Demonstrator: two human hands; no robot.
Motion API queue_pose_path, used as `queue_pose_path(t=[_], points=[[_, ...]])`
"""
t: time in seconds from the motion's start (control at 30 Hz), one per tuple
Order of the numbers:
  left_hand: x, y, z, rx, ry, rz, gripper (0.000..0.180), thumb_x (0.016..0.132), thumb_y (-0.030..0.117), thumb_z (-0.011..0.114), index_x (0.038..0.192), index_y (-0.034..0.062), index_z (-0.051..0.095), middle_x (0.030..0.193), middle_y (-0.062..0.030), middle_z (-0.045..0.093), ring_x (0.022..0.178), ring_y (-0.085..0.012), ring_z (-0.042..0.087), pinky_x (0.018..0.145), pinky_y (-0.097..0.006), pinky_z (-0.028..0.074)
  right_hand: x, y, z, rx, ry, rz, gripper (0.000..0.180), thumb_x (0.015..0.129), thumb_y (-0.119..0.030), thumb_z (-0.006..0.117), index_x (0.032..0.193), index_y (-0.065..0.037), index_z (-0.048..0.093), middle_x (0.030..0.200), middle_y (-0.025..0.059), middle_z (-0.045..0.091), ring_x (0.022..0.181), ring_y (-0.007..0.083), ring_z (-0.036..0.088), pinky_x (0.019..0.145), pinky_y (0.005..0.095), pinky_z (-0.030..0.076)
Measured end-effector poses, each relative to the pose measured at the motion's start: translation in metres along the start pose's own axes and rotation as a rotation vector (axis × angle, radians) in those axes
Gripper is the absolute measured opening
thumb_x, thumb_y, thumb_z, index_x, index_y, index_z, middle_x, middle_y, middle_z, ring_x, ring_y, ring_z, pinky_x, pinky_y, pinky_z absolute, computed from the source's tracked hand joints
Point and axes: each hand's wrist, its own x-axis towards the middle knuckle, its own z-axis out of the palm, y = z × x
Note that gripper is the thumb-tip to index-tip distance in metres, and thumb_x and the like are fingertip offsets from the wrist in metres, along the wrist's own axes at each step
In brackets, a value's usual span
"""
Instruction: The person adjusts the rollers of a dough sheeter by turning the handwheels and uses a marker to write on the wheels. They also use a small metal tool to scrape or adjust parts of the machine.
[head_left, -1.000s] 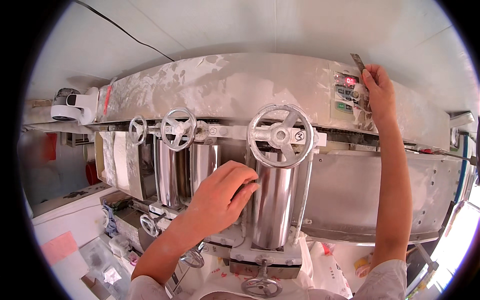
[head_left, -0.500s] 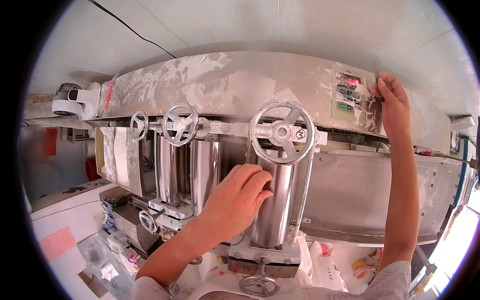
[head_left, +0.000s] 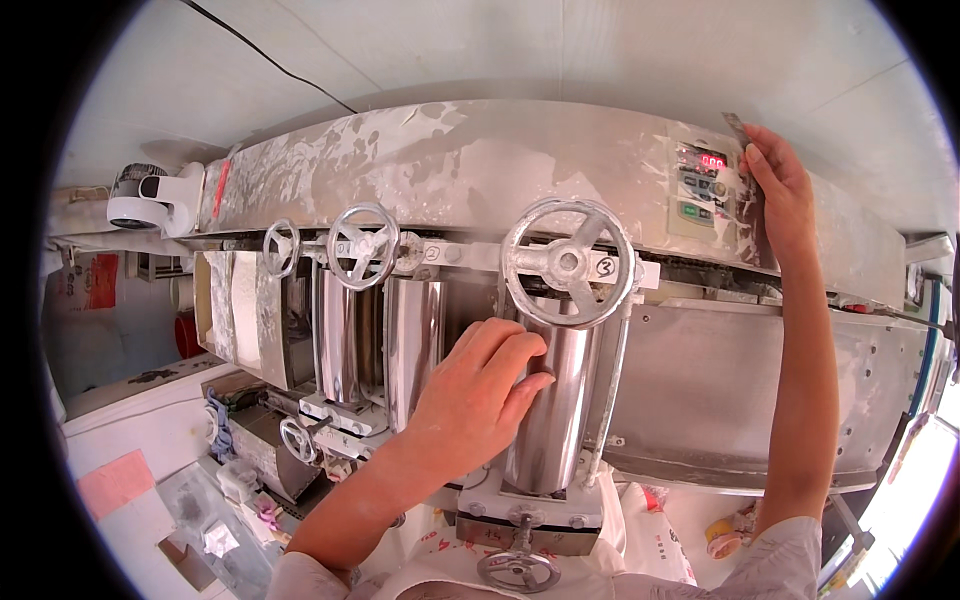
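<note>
My left hand [head_left: 480,395] rests against the upper part of the nearest shiny steel roller [head_left: 553,420]. Its fingers are bent over, thumb apart from them, with nothing seen between. Above that roller stands a large metal handwheel [head_left: 567,262]. At the upper right, my right hand [head_left: 782,185] is closed on a thin, flat, greyish strip [head_left: 736,126] that sticks up past the fingers. The hand is beside a control panel [head_left: 703,190] with a lit red display and buttons; the strip's lower part is hidden.
Two smaller handwheels [head_left: 364,246] and more steel rollers [head_left: 345,340] lie to the left. A flat metal plate [head_left: 710,390] spans the right side. A lower handwheel [head_left: 519,571] is close to my body. A white device [head_left: 150,200] stands far left.
My right hand has tilted and shifted slightly up and left, and the strip now shows above it. The red digits on the display differ. My left hand has barely moved.
</note>
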Motion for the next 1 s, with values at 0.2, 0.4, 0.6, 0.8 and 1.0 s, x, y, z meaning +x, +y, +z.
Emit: queue_pose_path(t=[0.2,0.4,0.6,0.8,1.0], points=[[0.001,-0.001,0.002,0.027,0.014,0.034,0.030,0.094,0.007,0.079,0.118,0.0031,0.063,0.113,-0.0130,0.061,0.102,-0.0353,0.064,0.086,-0.045,0.056,0.001,0.009,-0.001,0.009,0.012,-0.004,0.036,0.112,-0.021,0.067,0.142,0.000,0.069,0.114,-0.0015,0.071,0.103,0.0082,0.061,0.098,0.0260,0.049],[0.004,-0.003,0.003,0.016,0.016,0.048,0.031,0.093,0.007,0.080,0.117,0.0035,0.062,0.111,-0.0123,0.061,0.099,-0.0348,0.063,0.085,-0.045,0.055,0.002,0.016,-0.004,0.108,0.008,-0.001,0.032,0.111,-0.018,0.068,0.137,0.000,0.070,0.111,-0.0022,0.070,0.102,0.0069,0.061,0.096,0.0246,0.049],[0.005,-0.004,0.004,-0.023,0.056,0.011,0.035,0.088,0.004,0.087,0.115,0.0045,0.066,0.111,-0.0133,0.065,0.095,-0.0346,0.067,0.081,-0.043,0.056,0.001,0.016,-0.003,0.178,-0.002,0.008,0.028,0.111,-0.017,0.068,0.134,-0.001,0.071,0.106,-0.0036,0.070,0.100,0.0055,0.061,0.095,0.0234,0.049],[0.007,0.012,-0.010,-0.067,0.354,-0.038,0.073,0.075,0.019,0.101,0.133,0.0004,0.059,0.125,-0.0158,0.060,0.107,-0.0277,0.064,0.086,-0.037,0.055,0.000,0.014,-0.001,0.143,0.010,-0.006,0.028,0.111,-0.018,0.068,0.132,-0.001,0.071,0.106,-0.0032,0.070,0.100,0.0057,0.060,0.094,0.0236,0.048],[0.062,0.021,-0.020,0.119,0.416,0.231,0.107,0.069,0.036,0.105,0.151,-0.0023,0.048,0.140,-0.0191,0.055,0.114,-0.0284,0.059,0.087,-0.038,0.054,0.000,0.010,0.002,0.064,0.037,-0.014,0.028,0.111,-0.018,0.068,0.131,0.001,0.071,0.105,-0.0023,0.069,0.100,0.0072,0.060,0.095,0.0246,0.048]])
